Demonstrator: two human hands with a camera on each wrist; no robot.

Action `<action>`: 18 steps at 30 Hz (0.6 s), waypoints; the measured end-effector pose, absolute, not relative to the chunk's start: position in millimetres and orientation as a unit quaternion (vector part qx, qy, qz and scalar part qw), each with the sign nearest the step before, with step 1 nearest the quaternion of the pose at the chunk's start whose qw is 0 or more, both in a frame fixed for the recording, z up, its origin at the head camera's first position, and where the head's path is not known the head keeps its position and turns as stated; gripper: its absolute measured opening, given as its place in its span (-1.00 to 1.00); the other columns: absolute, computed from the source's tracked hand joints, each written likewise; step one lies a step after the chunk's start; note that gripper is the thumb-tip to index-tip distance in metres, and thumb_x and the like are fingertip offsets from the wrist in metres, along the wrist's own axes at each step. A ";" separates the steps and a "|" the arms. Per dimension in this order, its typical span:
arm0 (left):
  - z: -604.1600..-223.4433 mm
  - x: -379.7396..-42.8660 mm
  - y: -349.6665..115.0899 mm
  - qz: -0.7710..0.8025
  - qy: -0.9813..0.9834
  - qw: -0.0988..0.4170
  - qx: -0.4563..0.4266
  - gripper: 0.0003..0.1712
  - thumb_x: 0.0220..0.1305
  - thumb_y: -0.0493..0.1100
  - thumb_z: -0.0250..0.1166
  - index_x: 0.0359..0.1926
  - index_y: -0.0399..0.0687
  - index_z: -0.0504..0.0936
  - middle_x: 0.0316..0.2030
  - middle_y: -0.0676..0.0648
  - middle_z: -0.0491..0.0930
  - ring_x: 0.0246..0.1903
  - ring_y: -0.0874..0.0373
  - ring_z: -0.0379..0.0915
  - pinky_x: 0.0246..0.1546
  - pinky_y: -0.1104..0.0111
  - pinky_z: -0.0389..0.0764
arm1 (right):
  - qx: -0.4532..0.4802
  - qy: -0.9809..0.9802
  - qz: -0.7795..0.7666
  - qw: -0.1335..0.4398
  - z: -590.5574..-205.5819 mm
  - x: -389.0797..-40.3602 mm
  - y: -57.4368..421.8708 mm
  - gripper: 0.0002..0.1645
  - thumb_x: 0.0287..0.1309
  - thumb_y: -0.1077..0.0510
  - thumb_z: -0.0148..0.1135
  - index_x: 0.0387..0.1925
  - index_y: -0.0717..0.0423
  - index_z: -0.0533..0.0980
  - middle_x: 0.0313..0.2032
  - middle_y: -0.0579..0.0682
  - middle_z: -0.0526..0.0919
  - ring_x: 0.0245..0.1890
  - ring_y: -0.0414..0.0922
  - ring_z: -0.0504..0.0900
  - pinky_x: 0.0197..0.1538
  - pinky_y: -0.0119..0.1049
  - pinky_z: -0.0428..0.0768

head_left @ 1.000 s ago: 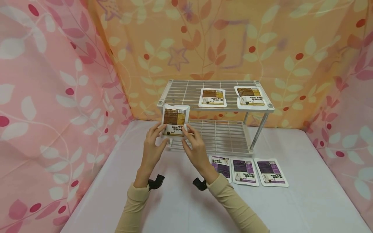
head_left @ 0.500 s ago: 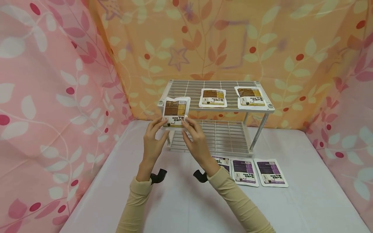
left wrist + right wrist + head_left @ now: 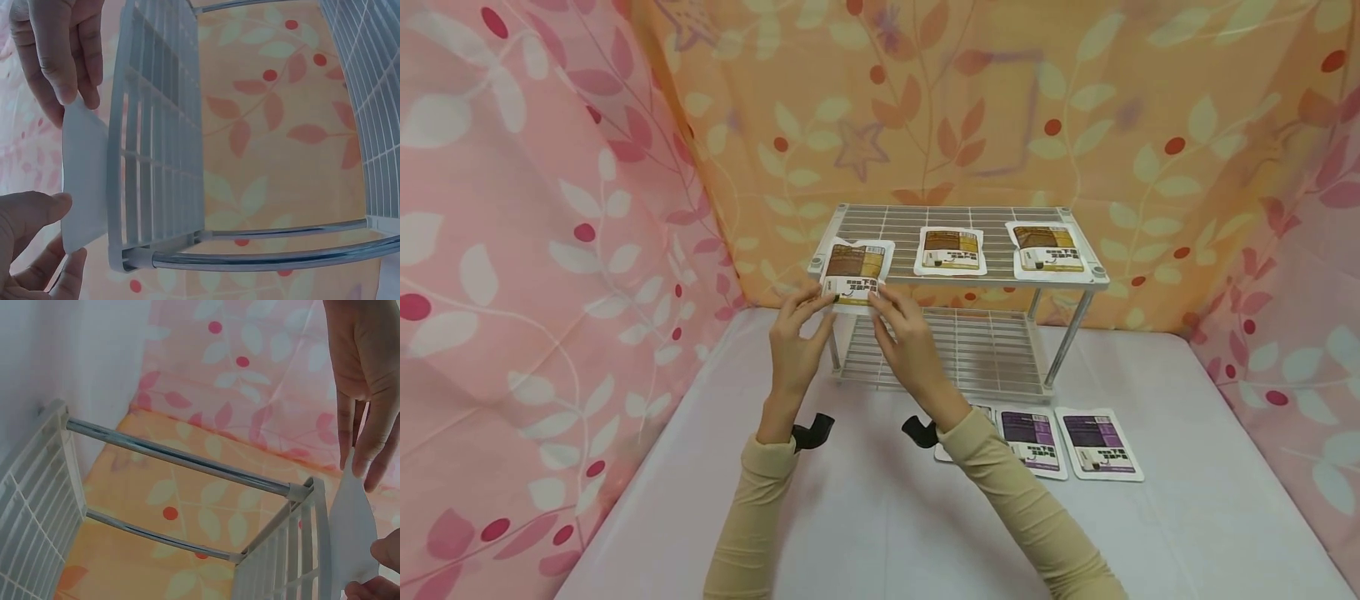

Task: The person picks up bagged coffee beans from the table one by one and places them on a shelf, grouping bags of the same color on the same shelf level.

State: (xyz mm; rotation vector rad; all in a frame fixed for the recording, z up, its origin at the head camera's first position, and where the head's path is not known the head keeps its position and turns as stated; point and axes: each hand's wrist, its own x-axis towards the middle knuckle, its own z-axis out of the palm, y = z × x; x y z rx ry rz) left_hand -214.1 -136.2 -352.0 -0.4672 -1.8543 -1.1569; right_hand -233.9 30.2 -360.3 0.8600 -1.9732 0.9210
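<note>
A white pouch with a brown and yellow label tilts over the left front of the wire shelf's top tier. My left hand pinches its lower left corner, and my right hand pinches the lower right one. In the left wrist view the pouch's pale underside shows beside the shelf's front rail, the left hand's fingers at its lower end. The right wrist view also has the pouch between both hands. Two similar brown pouches lie on the top tier, one mid-shelf, another on the right.
On the white table before the shelf lie purple-labelled pouches, one in the middle and one at right; a third is mostly behind the right sleeve. Metal posts hold up the tiers. Patterned cloth walls enclose the table.
Both hands have raised the pouch and moved it forward to the shelf's top tier, where it now leans flatter. The right sleeve covers more of the leftmost purple pouch.
</note>
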 end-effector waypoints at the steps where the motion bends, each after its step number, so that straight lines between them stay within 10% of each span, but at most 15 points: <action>1: -348.1 -212.4 -134.5 -0.468 -0.744 0.438 -0.190 -0.73 0.01 -0.47 0.33 -0.18 -0.38 0.66 -0.08 -0.34 0.55 -0.03 -0.21 0.46 0.03 0.11 0.48 | 0.339 -0.778 0.359 0.389 -358.7 -234.8 30.4 -0.63 0.16 0.34 0.15 0.04 0.30 0.50 0.06 0.22 0.49 0.06 0.05 0.48 0.02 -0.31 0.55; 18: -346.8 -251.6 -142.5 -0.454 -0.750 0.429 -0.217 -0.76 0.07 -0.42 0.31 -0.18 -0.30 0.68 -0.10 -0.25 0.61 -0.07 -0.07 0.53 -0.05 0.20 0.54 | 0.315 -0.813 0.312 0.378 -335.5 -253.7 31.0 -0.68 0.17 0.31 0.16 -0.02 0.29 0.54 0.01 0.22 0.55 0.02 0.07 0.52 0.09 -0.25 0.51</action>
